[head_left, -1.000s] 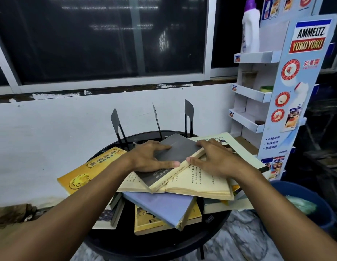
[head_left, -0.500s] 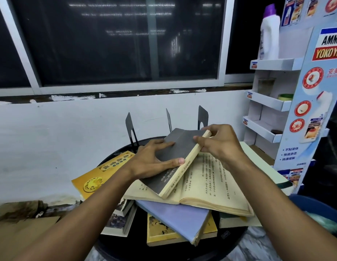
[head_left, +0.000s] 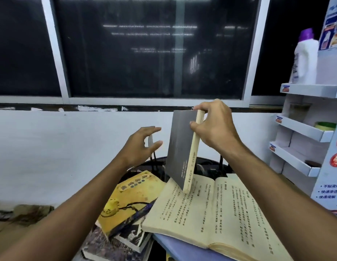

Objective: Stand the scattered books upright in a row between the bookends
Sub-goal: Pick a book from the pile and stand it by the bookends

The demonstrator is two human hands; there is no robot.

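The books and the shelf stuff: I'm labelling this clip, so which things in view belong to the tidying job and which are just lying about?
Part of the job:
- grey book, held by the right hand
- open book
- yellow book
- bookend by the open left hand

Just lying about:
- white bottle
- display shelf

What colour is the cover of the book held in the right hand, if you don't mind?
Plain dark grey cover on the book, with a tan spine; seen in the head view, gripped by the right hand.
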